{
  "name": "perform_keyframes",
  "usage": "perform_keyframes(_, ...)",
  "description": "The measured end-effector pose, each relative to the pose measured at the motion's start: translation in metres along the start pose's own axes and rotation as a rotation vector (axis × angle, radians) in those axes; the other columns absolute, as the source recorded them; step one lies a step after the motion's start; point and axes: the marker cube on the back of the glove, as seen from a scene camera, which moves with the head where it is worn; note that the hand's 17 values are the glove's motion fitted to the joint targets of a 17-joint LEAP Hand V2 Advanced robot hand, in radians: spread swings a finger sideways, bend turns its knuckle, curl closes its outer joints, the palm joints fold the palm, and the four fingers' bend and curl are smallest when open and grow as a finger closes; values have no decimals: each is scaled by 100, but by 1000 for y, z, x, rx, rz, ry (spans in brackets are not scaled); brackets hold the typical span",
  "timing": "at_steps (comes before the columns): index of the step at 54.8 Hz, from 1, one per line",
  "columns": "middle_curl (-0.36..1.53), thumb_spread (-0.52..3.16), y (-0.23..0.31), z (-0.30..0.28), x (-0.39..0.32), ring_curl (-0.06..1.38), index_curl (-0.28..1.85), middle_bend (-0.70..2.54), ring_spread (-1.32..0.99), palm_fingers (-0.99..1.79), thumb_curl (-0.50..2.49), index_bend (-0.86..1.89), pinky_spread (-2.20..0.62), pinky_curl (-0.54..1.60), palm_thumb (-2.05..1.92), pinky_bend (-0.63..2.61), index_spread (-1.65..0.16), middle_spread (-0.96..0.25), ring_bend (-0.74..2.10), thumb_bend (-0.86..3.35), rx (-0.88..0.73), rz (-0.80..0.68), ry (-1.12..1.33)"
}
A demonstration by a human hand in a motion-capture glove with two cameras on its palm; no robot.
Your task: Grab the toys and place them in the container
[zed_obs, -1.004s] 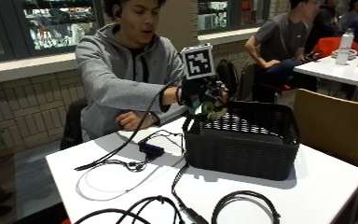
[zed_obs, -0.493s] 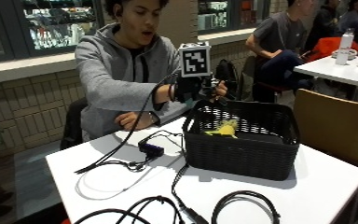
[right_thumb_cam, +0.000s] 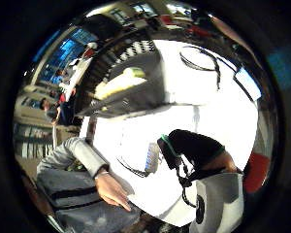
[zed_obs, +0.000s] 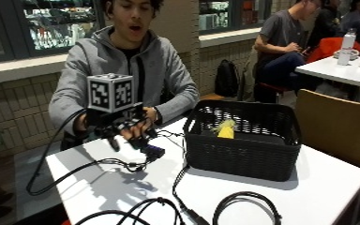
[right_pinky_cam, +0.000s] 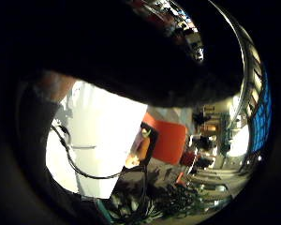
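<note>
gloved right hand [zed_obs: 129, 131] hovered above the table [zed_obs: 123, 187], fingers relaxed and empty; yellow toy [zed_obs: 225, 130] lay inside the basket [zed_obs: 242, 152].

A yellow toy [zed_obs: 225, 130] lies inside the black mesh container [zed_obs: 245, 152] on the white table

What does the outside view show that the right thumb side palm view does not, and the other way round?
Only the outside view shows the gloved right hand itself, raised above the table beside the black basket, fingers hanging with nothing in them, and the cable loops near the table's front edge. Only the thumb side palm view shows the bare hand resting at the table edge. Both show the white table, the basket and the yellow toy lying inside it.
</note>
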Motion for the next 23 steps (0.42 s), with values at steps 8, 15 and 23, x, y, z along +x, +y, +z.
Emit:
perform_keyframes(8, 57, 133, 49, 36, 39, 36, 32, 43, -15, 1, 36, 18, 6, 35, 14, 76, -29, -4, 44, -1, -42, 118, -24)
perform_keyframes(15, 55, 135, 83, 63, 48, 35, 34, 42, -15, 3, 35, 19, 6, 34, 14, 74, -30, -4, 43, -1, -5, 182, -99)
perform_keyframes(23, 54, 136, 96, 82, 48, 34, 36, 41, -15, 6, 34, 21, 6, 33, 15, 71, -30, -3, 40, -1, 22, 212, -142)
